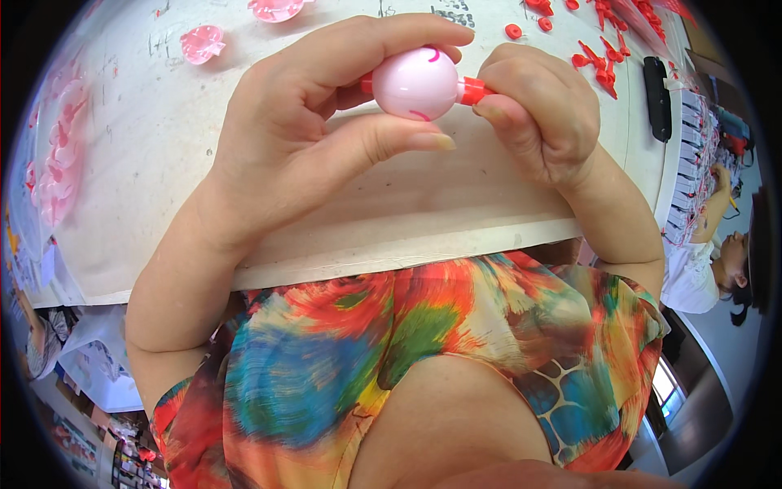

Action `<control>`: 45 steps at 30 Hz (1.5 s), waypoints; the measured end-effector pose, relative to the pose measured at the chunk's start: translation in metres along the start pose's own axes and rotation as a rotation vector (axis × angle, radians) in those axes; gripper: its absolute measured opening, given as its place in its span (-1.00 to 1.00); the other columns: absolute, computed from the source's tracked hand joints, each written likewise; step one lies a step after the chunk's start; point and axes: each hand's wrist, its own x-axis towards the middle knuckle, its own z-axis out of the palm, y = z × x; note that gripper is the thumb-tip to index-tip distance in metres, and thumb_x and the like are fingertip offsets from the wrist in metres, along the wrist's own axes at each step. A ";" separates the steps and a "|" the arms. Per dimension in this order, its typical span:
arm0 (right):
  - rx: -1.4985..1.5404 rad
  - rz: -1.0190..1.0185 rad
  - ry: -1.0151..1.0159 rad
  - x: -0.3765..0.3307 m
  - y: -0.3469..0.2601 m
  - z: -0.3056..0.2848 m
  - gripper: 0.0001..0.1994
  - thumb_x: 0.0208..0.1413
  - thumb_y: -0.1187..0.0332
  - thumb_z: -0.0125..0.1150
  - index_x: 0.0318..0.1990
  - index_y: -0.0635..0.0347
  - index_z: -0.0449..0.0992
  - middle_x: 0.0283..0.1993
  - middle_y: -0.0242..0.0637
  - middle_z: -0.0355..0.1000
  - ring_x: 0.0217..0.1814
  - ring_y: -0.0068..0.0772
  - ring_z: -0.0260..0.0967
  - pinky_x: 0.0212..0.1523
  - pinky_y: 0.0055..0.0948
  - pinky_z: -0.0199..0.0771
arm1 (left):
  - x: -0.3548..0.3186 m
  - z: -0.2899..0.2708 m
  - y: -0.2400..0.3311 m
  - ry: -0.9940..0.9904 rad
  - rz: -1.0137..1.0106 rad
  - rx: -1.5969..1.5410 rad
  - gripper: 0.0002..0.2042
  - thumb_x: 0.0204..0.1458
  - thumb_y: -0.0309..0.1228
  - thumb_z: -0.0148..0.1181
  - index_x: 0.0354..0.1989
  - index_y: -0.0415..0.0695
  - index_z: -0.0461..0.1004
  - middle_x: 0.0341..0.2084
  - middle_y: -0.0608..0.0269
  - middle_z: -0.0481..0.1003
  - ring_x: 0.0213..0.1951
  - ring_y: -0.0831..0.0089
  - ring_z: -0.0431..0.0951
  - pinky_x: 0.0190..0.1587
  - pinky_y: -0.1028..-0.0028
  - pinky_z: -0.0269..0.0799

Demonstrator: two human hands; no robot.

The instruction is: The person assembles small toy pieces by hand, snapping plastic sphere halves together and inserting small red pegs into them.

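Ball (414, 85), one: pale pink, glossy, a curved magenta mark near its upper edge, another near its lower. Red piece (474, 91), one: short, at the ball's right side, beyond a pale neck; further red shows at left. Pose, as I see it: crosswise, roughly level, held between left hand (285, 122) and right hand (546, 110).

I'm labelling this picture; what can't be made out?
Head view:
Red stem right of the ball: outer end, hidden by the right hand.
Left hand: some fingertips, hidden behind the ball.
Pink dish: cut off by the top edge.
Pink pieces, far left: blurred by clear plastic.
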 end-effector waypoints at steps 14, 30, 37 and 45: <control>0.315 0.357 -0.040 0.001 -0.015 -0.002 -0.84 0.06 0.40 -0.01 -0.44 0.31 0.43 -0.65 -0.28 0.22 -0.68 -0.43 0.16 -0.66 -0.54 0.15 | -0.002 -0.004 0.004 -0.008 0.022 0.095 -0.59 -0.18 -0.61 0.15 -0.08 -0.40 0.28 -0.17 0.03 0.37 -0.13 0.39 0.38 -0.13 0.53 0.33; 0.674 0.668 -0.051 0.005 -0.017 0.001 -0.72 0.15 0.29 -0.12 -0.43 0.32 0.42 -0.66 -0.42 0.17 -0.62 -0.65 0.08 -0.61 -0.61 0.10 | -0.005 -0.006 -0.001 0.051 0.024 0.133 -0.57 -0.18 -0.62 0.16 -0.05 -0.36 0.29 -0.14 0.10 0.36 -0.15 0.41 0.40 -0.13 0.52 0.36; 0.498 0.561 -0.050 0.003 -0.018 0.003 -0.72 0.15 0.30 -0.15 -0.25 0.30 0.45 -0.65 -0.42 0.17 -0.61 -0.64 0.09 -0.60 -0.62 0.11 | -0.007 -0.005 -0.005 0.100 -0.116 -0.141 -0.60 -0.17 -0.54 0.18 -0.08 -0.35 0.32 -0.20 0.15 0.40 -0.27 0.48 0.47 -0.22 0.60 0.38; 0.684 0.673 -0.057 0.006 -0.018 0.003 -0.71 0.15 0.31 -0.15 -0.47 0.33 0.38 -0.65 -0.43 0.15 -0.63 -0.66 0.04 -0.62 -0.61 0.07 | -0.007 -0.008 0.001 0.116 -0.086 0.062 -0.62 -0.19 -0.56 0.19 -0.12 -0.36 0.35 -0.28 0.16 0.43 -0.28 0.51 0.47 -0.26 0.63 0.39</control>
